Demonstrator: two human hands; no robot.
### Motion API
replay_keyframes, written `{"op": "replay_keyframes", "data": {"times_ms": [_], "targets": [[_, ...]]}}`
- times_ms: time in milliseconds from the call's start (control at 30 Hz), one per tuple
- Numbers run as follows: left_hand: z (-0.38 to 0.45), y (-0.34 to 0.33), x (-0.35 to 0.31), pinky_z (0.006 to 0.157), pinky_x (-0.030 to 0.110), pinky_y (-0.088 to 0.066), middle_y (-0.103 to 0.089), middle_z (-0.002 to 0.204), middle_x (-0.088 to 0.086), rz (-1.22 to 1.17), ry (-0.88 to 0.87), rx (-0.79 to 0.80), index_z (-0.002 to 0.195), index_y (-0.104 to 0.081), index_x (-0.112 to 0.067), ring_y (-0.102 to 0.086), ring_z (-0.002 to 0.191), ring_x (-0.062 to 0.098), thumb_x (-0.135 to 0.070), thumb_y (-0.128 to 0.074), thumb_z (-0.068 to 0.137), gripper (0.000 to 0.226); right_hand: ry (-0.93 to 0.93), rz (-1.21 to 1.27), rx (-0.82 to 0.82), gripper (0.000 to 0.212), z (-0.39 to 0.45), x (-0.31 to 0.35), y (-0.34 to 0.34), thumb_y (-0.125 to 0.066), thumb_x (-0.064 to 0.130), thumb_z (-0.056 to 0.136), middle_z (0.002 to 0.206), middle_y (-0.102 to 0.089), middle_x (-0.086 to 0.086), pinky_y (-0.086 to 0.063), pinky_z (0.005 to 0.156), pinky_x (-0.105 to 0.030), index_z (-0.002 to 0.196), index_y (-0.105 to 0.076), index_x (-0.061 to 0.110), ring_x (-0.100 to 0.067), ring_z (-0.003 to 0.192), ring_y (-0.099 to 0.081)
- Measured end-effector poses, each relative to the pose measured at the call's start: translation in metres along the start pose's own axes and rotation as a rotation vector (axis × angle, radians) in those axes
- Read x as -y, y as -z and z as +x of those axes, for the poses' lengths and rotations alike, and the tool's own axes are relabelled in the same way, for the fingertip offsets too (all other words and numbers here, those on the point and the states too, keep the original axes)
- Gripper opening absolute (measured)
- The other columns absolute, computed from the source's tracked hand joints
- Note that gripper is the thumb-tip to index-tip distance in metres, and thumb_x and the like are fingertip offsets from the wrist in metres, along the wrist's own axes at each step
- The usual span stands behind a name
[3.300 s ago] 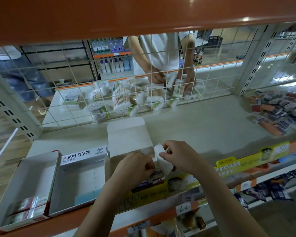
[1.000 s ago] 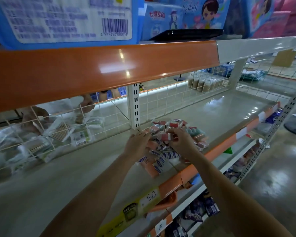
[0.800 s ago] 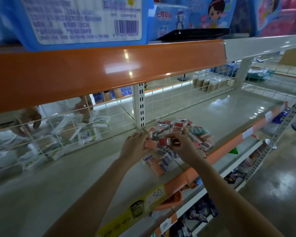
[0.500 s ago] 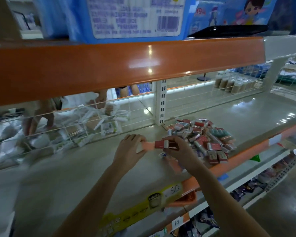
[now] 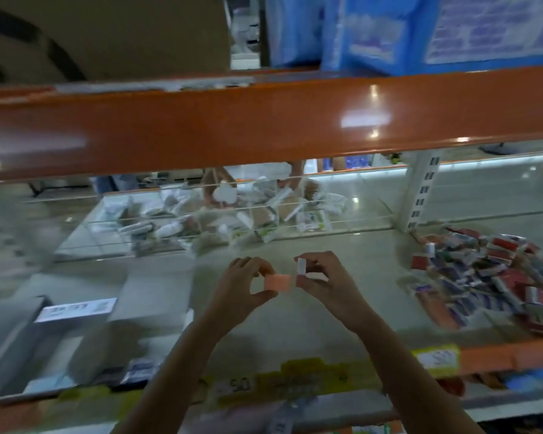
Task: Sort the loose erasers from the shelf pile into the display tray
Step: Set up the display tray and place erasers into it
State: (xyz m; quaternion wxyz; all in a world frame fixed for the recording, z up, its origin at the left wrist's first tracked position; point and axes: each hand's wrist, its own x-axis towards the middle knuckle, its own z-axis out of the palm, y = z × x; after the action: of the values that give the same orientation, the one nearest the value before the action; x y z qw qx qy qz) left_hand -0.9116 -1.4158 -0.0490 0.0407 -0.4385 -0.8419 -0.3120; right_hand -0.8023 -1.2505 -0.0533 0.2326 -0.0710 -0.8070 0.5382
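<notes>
Above the middle of the shelf, my left hand (image 5: 243,283) pinches an orange eraser (image 5: 277,282) between thumb and fingers. My right hand (image 5: 323,278) holds another eraser (image 5: 301,267) with a white end, close beside the orange one. The pile of loose erasers (image 5: 483,274), red, blue and orange, lies on the shelf to the right of both hands. The open white display trays (image 5: 148,296) stand blurred at the left, one with a printed label (image 5: 76,308).
An orange shelf beam (image 5: 264,120) crosses overhead. A wire grid back (image 5: 232,214) separates bagged goods, where another person's hands (image 5: 220,192) work. A perforated white upright (image 5: 420,195) stands at right. Yellow price tags (image 5: 295,380) line the front edge.
Both hands lifted erasers out of the pile and carried them left to mid-shelf. The view swung left, bringing the display trays back in at the left.
</notes>
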Motion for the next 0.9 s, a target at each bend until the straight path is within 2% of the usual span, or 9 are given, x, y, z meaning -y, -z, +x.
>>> {"op": "replay_keyframes", "data": {"times_ms": [67, 133, 233, 367, 467, 567, 667, 767, 900], "targets": [[-0.016, 0.022, 0.017, 0.073, 0.009, -0.033, -0.045, 0.088, -0.028, 0.022, 0.022, 0.005, 0.098, -0.06, -0.024, -0.042, 0.09, 0.002, -0.023, -0.075, 0.075, 0.028, 0.076, -0.08, 0.047, 0.032, 0.005, 0.01, -0.026, -0.069, 0.003, 0.079, 0.105, -0.051, -0.005, -0.051, 0.079, -0.02, 0.094, -0.059, 0.03, -0.011, 0.092, -0.058], [-0.03, 0.043, 0.035, 0.072, 0.006, -0.033, -0.046, 0.09, -0.025, 0.052, 0.034, 0.004, 0.1, -0.06, -0.024, -0.043, 0.091, 0.001, -0.025, -0.076, 0.075, 0.029, 0.115, -0.125, 0.094, 0.032, 0.009, 0.017, -0.051, -0.068, 0.001, 0.079, 0.104, -0.047, 0.0, -0.048, 0.081, -0.012, 0.101, -0.061, 0.024, -0.006, 0.092, -0.056], [-0.047, 0.067, 0.062, 0.071, 0.007, -0.032, -0.045, 0.089, -0.025, 0.086, 0.065, 0.01, 0.1, -0.062, -0.024, -0.044, 0.09, 0.002, -0.025, -0.078, 0.073, 0.031, 0.157, -0.221, 0.156, 0.03, 0.017, 0.027, -0.086, -0.067, 0.009, 0.081, 0.1, -0.047, 0.01, -0.047, 0.086, -0.015, 0.109, -0.063, 0.017, -0.006, 0.09, -0.055], [-0.068, 0.094, 0.094, 0.071, 0.007, -0.032, -0.042, 0.088, -0.03, 0.127, 0.095, 0.043, 0.1, -0.061, -0.026, -0.045, 0.09, 0.002, -0.028, -0.077, 0.074, 0.03, 0.162, -0.336, 0.249, 0.032, 0.023, 0.043, -0.127, -0.066, 0.014, 0.081, 0.097, -0.049, 0.011, -0.046, 0.09, -0.023, 0.112, -0.063, 0.019, -0.01, 0.097, -0.05], [-0.083, 0.109, 0.112, 0.073, 0.008, -0.033, -0.048, 0.092, -0.023, 0.138, 0.133, 0.084, 0.1, -0.059, -0.029, -0.045, 0.092, 0.001, -0.03, -0.075, 0.075, 0.03, 0.177, -0.375, 0.312, 0.032, 0.025, 0.052, -0.153, -0.065, 0.015, 0.082, 0.097, -0.049, 0.013, -0.042, 0.09, -0.017, 0.114, -0.062, 0.021, -0.008, 0.098, -0.048], [-0.095, 0.123, 0.127, 0.073, 0.013, -0.034, -0.046, 0.092, -0.024, 0.146, 0.161, 0.096, 0.099, -0.059, -0.03, -0.045, 0.092, 0.001, -0.034, -0.073, 0.076, 0.027, 0.184, -0.399, 0.354, 0.035, 0.028, 0.059, -0.175, -0.065, 0.014, 0.083, 0.098, -0.047, 0.015, -0.034, 0.085, -0.007, 0.117, -0.06, 0.02, -0.004, 0.097, -0.044], [-0.104, 0.135, 0.139, 0.079, 0.017, -0.036, -0.047, 0.096, -0.023, 0.141, 0.17, 0.108, 0.099, -0.057, -0.032, -0.044, 0.095, 0.002, -0.037, -0.069, 0.078, 0.025, 0.21, -0.41, 0.372, 0.033, 0.028, 0.063, -0.192, -0.065, 0.016, 0.083, 0.1, -0.05, 0.015, -0.033, 0.082, -0.005, 0.116, -0.061, 0.021, -0.003, 0.097, -0.044], [-0.113, 0.143, 0.151, 0.079, 0.016, -0.037, -0.051, 0.098, -0.022, 0.115, 0.16, 0.111, 0.098, -0.055, -0.034, -0.045, 0.096, 0.003, -0.036, -0.071, 0.077, 0.026, 0.213, -0.405, 0.383, 0.031, 0.026, 0.065, -0.206, -0.065, 0.017, 0.084, 0.1, -0.052, 0.014, -0.036, 0.084, -0.008, 0.115, -0.061, 0.021, -0.003, 0.096, -0.047], [-0.124, 0.151, 0.162, 0.081, 0.018, -0.041, -0.045, 0.093, -0.032, 0.083, 0.15, 0.099, 0.097, -0.055, -0.036, -0.046, 0.095, 0.001, -0.032, -0.073, 0.076, 0.028, 0.199, -0.395, 0.393, 0.029, 0.022, 0.071, -0.219, -0.066, 0.017, 0.083, 0.1, -0.056, 0.01, -0.044, 0.087, -0.02, 0.112, -0.062, 0.022, -0.005, 0.095, -0.05]]}}
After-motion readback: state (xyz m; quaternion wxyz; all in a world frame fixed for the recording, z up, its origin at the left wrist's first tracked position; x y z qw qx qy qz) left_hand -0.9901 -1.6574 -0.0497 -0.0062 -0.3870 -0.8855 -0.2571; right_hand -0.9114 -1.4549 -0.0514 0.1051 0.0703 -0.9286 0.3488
